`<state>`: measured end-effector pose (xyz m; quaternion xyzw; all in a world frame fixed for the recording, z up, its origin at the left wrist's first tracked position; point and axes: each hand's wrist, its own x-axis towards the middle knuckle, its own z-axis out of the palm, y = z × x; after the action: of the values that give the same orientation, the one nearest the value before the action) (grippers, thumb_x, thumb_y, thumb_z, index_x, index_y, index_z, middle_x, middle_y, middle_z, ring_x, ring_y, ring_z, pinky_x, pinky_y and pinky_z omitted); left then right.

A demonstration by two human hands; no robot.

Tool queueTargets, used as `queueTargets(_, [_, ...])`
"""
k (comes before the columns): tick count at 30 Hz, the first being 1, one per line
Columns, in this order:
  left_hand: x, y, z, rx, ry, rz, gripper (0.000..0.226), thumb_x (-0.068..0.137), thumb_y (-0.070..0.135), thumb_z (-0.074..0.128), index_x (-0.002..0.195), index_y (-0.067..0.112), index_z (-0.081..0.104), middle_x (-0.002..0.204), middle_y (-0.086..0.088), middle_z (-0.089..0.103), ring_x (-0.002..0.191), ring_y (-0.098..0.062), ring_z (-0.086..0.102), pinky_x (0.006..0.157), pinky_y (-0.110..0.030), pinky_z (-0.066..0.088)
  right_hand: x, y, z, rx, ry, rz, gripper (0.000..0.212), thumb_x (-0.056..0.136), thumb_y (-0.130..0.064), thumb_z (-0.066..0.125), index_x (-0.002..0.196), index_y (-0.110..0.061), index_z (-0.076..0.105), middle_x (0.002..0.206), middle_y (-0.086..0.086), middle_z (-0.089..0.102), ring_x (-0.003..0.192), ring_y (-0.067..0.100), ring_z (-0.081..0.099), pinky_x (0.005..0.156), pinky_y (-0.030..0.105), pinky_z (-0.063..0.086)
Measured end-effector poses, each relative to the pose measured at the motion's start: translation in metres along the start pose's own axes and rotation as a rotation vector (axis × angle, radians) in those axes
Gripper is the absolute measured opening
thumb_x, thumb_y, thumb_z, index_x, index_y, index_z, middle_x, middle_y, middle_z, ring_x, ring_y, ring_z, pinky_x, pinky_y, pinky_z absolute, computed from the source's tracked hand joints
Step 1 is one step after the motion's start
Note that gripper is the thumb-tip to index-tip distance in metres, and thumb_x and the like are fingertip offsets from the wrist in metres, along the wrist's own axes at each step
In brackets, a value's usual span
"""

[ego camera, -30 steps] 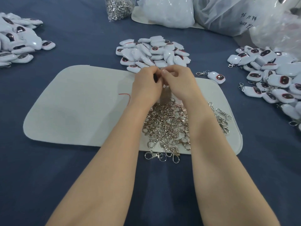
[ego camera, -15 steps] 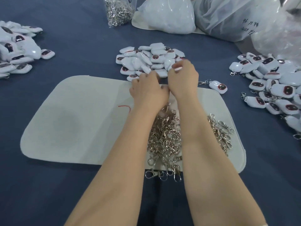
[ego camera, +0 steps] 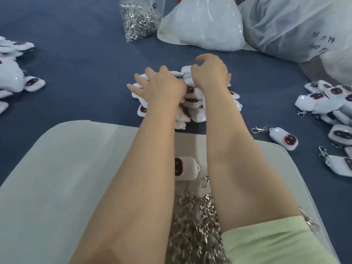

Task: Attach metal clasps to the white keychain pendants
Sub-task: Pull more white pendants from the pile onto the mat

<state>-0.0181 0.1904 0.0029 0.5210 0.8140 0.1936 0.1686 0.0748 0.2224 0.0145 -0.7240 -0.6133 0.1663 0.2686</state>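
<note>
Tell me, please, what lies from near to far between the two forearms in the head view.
First the heap of metal clasps → lone white pendant on the mat → pile of white pendants → clear bag of clasps.

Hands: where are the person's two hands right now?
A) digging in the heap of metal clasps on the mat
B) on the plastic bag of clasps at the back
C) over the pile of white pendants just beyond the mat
C: the left hand and right hand are both over the pile of white pendants past the mat. The heap of clasps lies nearer, between the forearms.
</note>
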Motion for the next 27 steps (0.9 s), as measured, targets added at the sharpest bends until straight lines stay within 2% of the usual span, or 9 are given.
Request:
queueTargets(4, [0.022,0.004,-0.001,0.046,-0.048,-0.018,0.042,0.088,0.033,0.040,0.129,0.026,0.048,0.148,-0.007,0.030,0.140,-0.040,0.016,0.111,-0.062,-0.003,0.022,-0.008,0.010,-0.034,-0.039,0.042,0.041,0.089,-0.025,0.043,0.129,-0.029,0.052,0.137,-0.001,0.049,0.131,0.024,0.039,0.115,0.045,0.016])
queueTargets(9, [0.032,0.007,0.008,0.110,-0.130,-0.039,0.050,0.087,0.039,0.038,0.137,0.032,0.040,0.153,-0.006,0.019,0.142,-0.041,0.005,0.109,-0.066,-0.001,0.032,-0.012,0.023,-0.165,-0.148,0.082,0.044,0.088,-0.025,0.040,0.131,-0.029,0.051,0.144,0.003,0.040,0.134,0.032,0.031,0.115,0.051,0.009])
queueTargets(11, [0.033,0.008,0.010,0.133,-0.139,-0.039,0.051,0.087,0.039,0.041,0.138,0.035,0.039,0.153,-0.006,0.018,0.142,-0.041,0.004,0.109,-0.067,0.002,0.035,-0.013,0.026,-0.206,-0.193,0.091,0.046,0.088,-0.028,0.038,0.133,-0.030,0.048,0.144,0.002,0.041,0.133,0.031,0.034,0.112,0.050,0.012])
queueTargets(13, [0.033,0.009,0.010,0.132,-0.134,-0.026,0.050,0.088,0.040,0.041,0.138,0.034,0.040,0.152,-0.005,0.020,0.141,-0.040,0.007,0.110,-0.065,0.004,0.035,-0.014,0.026,-0.212,-0.224,0.102,0.043,0.086,-0.026,0.036,0.125,-0.028,0.054,0.135,0.002,0.050,0.125,0.029,0.041,0.105,0.046,0.021])
queueTargets(17, [0.031,0.006,0.011,0.102,-0.101,0.037,0.049,0.091,0.039,0.039,0.138,0.026,0.039,0.149,-0.004,0.029,0.140,-0.036,0.015,0.111,-0.062,0.009,0.032,-0.014,0.025,-0.169,-0.175,0.113,0.041,0.085,-0.024,0.036,0.119,-0.025,0.058,0.129,0.001,0.054,0.122,0.028,0.044,0.101,0.041,0.025])
queueTargets(21, [0.024,0.004,0.008,0.059,-0.086,0.103,0.055,0.094,0.037,0.037,0.147,0.034,0.023,0.150,-0.004,0.029,0.139,-0.036,0.020,0.111,-0.061,0.014,0.026,-0.013,0.020,-0.158,-0.169,0.084,0.036,0.086,-0.026,0.038,0.115,-0.024,0.060,0.125,0.001,0.057,0.120,0.028,0.045,0.099,0.040,0.026])
queueTargets(23, [0.020,0.004,0.006,0.060,-0.110,0.121,0.053,0.093,0.035,0.038,0.145,0.038,0.026,0.148,-0.004,0.031,0.136,-0.036,0.024,0.110,-0.059,0.017,0.021,-0.013,0.016,-0.145,-0.196,0.076,0.027,0.086,-0.025,0.038,0.101,-0.021,0.060,0.116,0.002,0.058,0.110,0.027,0.046,0.092,0.039,0.028])
queueTargets(25, [0.015,0.005,0.003,0.060,-0.131,0.123,0.045,0.091,0.032,0.040,0.136,0.038,0.041,0.143,-0.003,0.036,0.133,-0.035,0.027,0.109,-0.059,0.020,0.015,-0.012,0.011,-0.143,-0.224,0.074,0.017,0.086,-0.024,0.039,0.075,-0.018,0.051,0.091,0.004,0.054,0.094,0.027,0.041,0.083,0.037,0.027])
queueTargets(27, [0.007,0.005,0.000,0.050,-0.153,0.124,0.044,0.090,0.031,0.041,0.133,0.037,0.045,0.140,-0.002,0.038,0.132,-0.035,0.028,0.109,-0.058,0.022,0.008,-0.011,0.006,-0.146,-0.243,0.067,0.024,0.086,-0.023,0.040,0.063,-0.017,0.037,0.071,0.003,0.040,0.088,0.026,0.035,0.079,0.034,0.027])
